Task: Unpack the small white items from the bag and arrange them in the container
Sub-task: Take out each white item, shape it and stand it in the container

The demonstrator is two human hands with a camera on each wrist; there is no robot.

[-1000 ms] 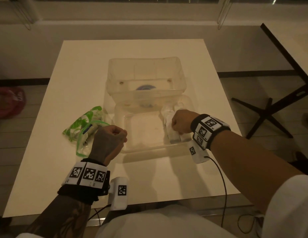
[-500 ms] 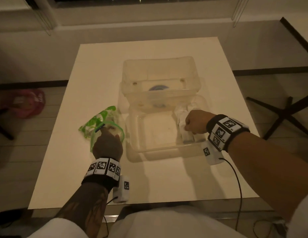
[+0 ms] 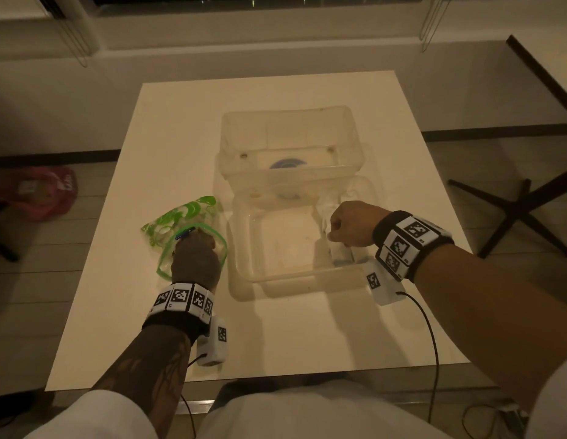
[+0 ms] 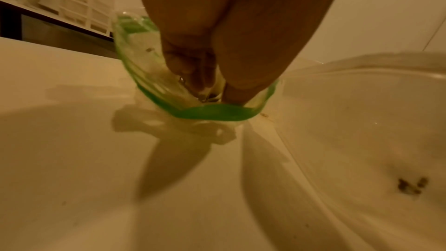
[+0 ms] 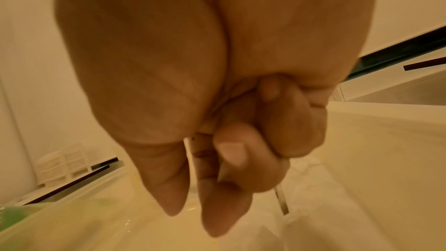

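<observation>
Wrists banded with black-and-white markers frame the scene nearest the camera, both reaching out over the white counter [image 3: 123,280]. Just beyond them, the left hand [image 3: 196,260] is pushed into the open, green-rimmed mouth of the clear bag [image 3: 168,228], which lies on the counter just left of the container; the left wrist view shows its fingertips [image 4: 200,81] drawn together deep in the bag, but whether they already pinch an item cannot be told. Across from it, the right hand [image 3: 351,224] hovers over the right side of the shallow clear container [image 3: 275,277], its fingers curled in and closing on nothing that shows. Beneath and beside it, small white items [image 3: 340,256] are lined up along the container's right wall. Farther back, a deeper clear tub [image 3: 288,137] stands touching the container's far edge, with something bluish showing through its base.

The step in hand looks like fetching another item from the bag, with a row already set down. The next move probably calls for a firm pinch inside the limp bag, a lift clear of the rim without dragging the bag along, and a placement next to the existing row.
</observation>
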